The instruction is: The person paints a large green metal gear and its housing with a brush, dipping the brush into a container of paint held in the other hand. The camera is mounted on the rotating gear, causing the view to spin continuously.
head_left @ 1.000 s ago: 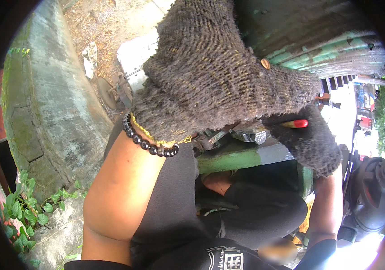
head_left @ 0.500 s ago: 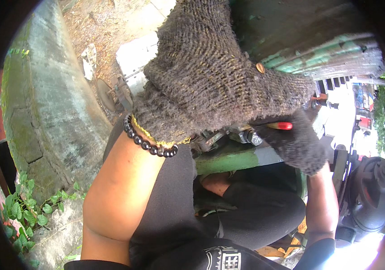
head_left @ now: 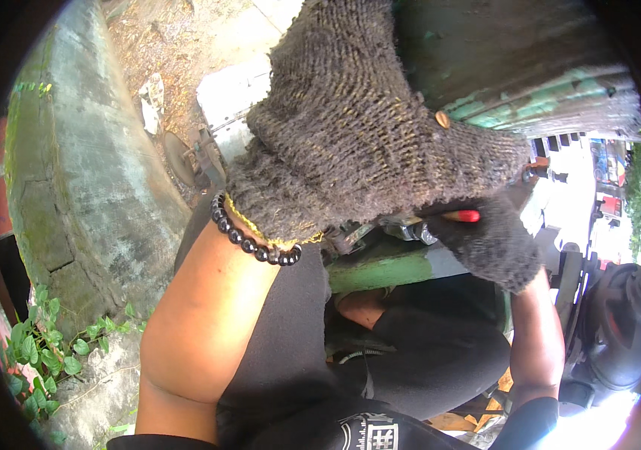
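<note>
A thick grey knitted work glove covers my left hand (head_left: 365, 142), large in the middle of the view. Its thumb stretches right, wide apart from the fingers, which run up past the top edge; what lies beneath the palm is hidden. A black bead bracelet (head_left: 249, 246) circles that wrist. Lower right, my right hand (head_left: 489, 244), in a dark knitted glove, is closed around a slim tool with a red-tipped handle (head_left: 464, 216); its kind cannot be made out. Beside it, shiny metal fittings (head_left: 414, 231) sit above a green metal bar (head_left: 380, 271), partly behind the gloves.
A large worn green surface (head_left: 515, 90) rises at the upper right. On the left stands a curved, mossy concrete wall (head_left: 103, 165), with a leafy plant (head_left: 46, 349) at its foot. My knees in black trousers (head_left: 440, 345) are below. A dark rounded machine part (head_left: 616, 322) stands at right.
My left hand has shifted slightly to the right. The red-tipped handle has moved a little down and left, with less of it showing. My right hand has barely moved.
</note>
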Demonstrator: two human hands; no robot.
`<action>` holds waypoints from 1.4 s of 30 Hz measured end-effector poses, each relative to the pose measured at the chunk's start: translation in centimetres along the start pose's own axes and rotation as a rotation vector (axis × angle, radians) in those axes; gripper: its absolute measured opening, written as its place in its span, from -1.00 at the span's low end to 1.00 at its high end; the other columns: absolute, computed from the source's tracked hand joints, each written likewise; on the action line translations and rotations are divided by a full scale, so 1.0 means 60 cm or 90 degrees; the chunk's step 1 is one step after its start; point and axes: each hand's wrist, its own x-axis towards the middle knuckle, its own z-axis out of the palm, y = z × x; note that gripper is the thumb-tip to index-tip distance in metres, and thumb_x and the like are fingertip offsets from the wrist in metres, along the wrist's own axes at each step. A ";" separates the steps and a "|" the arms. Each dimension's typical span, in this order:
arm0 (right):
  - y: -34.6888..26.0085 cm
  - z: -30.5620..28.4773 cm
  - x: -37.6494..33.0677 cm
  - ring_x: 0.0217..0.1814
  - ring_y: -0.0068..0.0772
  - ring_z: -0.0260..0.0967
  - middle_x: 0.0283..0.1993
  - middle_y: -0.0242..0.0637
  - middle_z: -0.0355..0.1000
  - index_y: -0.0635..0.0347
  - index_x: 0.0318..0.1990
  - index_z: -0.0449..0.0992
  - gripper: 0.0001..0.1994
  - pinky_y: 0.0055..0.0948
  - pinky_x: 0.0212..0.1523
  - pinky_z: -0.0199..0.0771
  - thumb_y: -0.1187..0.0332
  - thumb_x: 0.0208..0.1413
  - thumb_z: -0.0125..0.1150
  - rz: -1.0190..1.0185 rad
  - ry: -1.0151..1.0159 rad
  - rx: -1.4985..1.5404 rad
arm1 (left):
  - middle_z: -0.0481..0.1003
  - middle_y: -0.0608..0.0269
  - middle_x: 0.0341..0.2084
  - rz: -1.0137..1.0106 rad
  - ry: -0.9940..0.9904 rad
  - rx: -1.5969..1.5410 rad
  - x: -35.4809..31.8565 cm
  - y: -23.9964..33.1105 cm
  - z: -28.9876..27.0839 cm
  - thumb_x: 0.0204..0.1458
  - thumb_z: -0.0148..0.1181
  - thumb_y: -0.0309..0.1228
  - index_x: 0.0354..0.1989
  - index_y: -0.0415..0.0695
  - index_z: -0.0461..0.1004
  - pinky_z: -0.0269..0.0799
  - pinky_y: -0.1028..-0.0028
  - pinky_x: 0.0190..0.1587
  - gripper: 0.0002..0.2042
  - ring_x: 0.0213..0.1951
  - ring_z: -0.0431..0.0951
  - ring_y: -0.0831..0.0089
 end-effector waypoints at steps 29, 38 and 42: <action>-0.021 0.205 -0.154 0.02 0.08 0.58 -0.01 -0.09 0.62 0.12 0.04 0.70 -0.70 -0.09 0.04 0.60 0.39 0.13 0.41 0.037 0.301 0.024 | 0.49 -0.08 0.14 0.074 0.101 -0.246 0.074 -0.030 0.029 -0.14 0.66 -0.06 0.37 -0.26 0.22 0.61 0.14 0.23 -0.03 0.19 0.55 0.09; -0.053 0.235 -0.201 -0.04 0.03 0.58 0.00 -0.11 0.56 0.06 0.14 0.64 -0.50 -0.10 -0.09 0.63 0.38 -0.05 0.44 -0.014 0.184 -0.094 | 0.40 -0.01 0.27 0.104 0.103 -0.089 0.063 0.028 0.048 -0.13 0.69 -0.17 0.53 -0.32 0.02 0.44 0.19 0.36 0.13 0.31 0.45 0.21; -0.020 0.248 -0.164 -0.04 0.01 0.57 0.03 -0.13 0.53 0.00 0.18 0.61 -0.51 -0.07 -0.13 0.61 0.34 0.01 0.41 0.018 0.207 -0.092 | 0.37 0.00 0.29 0.081 0.075 -0.181 0.057 0.044 0.051 -0.15 0.70 -0.21 0.54 -0.35 -0.04 0.43 0.21 0.37 0.17 0.32 0.44 0.20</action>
